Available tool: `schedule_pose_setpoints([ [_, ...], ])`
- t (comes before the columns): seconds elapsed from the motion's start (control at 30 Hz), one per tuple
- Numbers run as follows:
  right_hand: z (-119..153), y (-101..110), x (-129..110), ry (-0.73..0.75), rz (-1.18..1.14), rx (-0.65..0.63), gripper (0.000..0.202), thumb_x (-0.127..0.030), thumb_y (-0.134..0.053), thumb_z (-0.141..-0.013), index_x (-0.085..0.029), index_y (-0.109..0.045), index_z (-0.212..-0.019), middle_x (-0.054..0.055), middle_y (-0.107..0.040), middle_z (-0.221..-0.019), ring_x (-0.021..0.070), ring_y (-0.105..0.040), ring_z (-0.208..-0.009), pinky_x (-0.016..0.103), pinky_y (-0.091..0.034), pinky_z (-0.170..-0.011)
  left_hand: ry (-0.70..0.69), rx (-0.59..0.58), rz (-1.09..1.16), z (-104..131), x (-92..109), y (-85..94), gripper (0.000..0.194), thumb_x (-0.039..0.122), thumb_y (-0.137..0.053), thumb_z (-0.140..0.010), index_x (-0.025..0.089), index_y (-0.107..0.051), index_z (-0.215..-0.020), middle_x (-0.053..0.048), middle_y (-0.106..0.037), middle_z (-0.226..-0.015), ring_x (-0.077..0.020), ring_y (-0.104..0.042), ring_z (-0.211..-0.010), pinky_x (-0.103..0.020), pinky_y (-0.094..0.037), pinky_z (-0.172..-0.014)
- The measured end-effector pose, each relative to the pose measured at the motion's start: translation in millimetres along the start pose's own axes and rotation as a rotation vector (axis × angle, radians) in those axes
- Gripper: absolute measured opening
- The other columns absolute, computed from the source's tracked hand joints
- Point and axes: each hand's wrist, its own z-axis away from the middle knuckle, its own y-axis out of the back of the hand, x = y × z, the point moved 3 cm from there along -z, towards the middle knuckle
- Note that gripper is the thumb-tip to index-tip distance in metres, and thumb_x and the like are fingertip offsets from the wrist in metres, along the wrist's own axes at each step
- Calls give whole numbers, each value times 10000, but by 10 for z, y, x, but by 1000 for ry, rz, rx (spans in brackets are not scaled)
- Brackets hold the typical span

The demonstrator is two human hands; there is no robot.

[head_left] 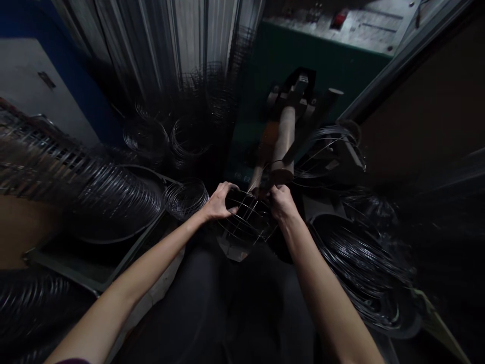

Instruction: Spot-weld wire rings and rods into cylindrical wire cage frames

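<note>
Both my hands are on a round wire frame (246, 215) with thin crossing wires, in front of a green machine. My left hand (222, 202) curls around its left side, thumb and fingers on the rim. My right hand (281, 201) is closed at the right side of the frame, close under a thick metal cylinder (285, 144) of the machine. A narrower rod (257, 177) reaches down to the wires between my hands. The right fingertips are partly hidden.
A long stack of wire rings (125, 197) lies on the left above a green crate (113, 263). Wire coils (185, 198) stand near my left hand. At the right, a basin (411, 328) holds many wire rings (364, 268). The green machine (261, 65) stands ahead.
</note>
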Motion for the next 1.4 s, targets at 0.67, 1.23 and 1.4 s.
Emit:
schedule_pose_setpoints([
  [0.67, -151, 23, -13, -106, -84, -3, 202, -161, -654, -686, -184, -453, -671, -92, -389, -433, 31, -318, -349, 140, -232, -332, -68, -87, 49, -97, -134, 19, 439, 189, -596, -623, 148, -478, -1044, -67, -504, -1009, -197, -506, -935, -350, -461, -861],
  [1.23, 1529, 387, -218, 25, 858, -318, 259, -365, -652, -738, -168, -620, -902, 7, -633, -750, 125, -546, -647, 238, -436, -600, -456, -267, -144, 1440, 866, -60, 744, 555, -628, -744, 257, -378, -1379, -118, -499, -1132, -274, -489, -1045, -450, -407, -904],
  [1.4, 1855, 304, -642, 314, 1057, -620, 282, -273, -540, -818, -179, -604, -1076, 36, -670, -892, 154, -608, -762, 264, -460, -712, 58, -3, 130, 968, 681, 432, 708, 511, -642, -752, 186, -425, -1342, -127, -515, -1228, -269, -488, -1147, -422, -418, -970],
])
